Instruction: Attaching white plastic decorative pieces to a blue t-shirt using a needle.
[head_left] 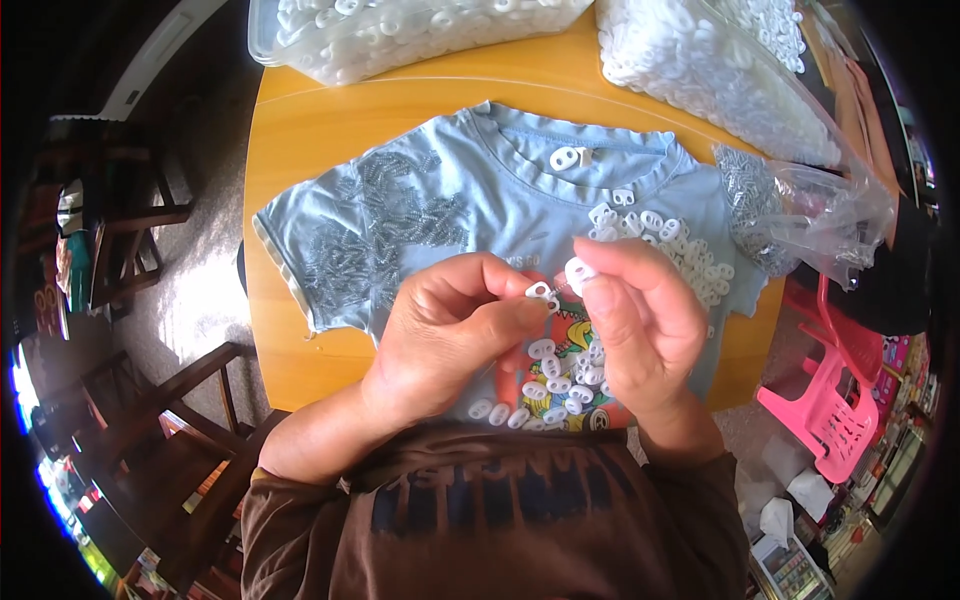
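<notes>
Left hand [425,335], thumb and forefinger pinching a white two-holed piece [540,291]. Right hand [645,325], thumb and fingertips pinching a second white piece [578,272]. Both pieces are up over the middle of the light-blue shirt [450,150], close together; a thin metal spring [562,287] seems to span the gap, too small to tell how it's seated.

Main risk: spring popping off. Likely cause: hands pulling apart or tilting one piece, since neither thumb looks to be on the coil itself. Second risk: a piece slipping out, because only fingertips hold these small, smooth-looking parts. A dropped one would probably land in the near white cluster [560,385] just below and get lost among lookalikes.

Loose spring pile [390,215] on the left side of the shirt: coils could tangle, or spill if the cloth gets tugged by a forearm. Far-right white pile [690,255] could scatter the same way. Spring bag [750,190], right, looks open at its crumpled plastic end, can't confirm; a sleeve catching it might tip springs off the table [735,365].
</notes>
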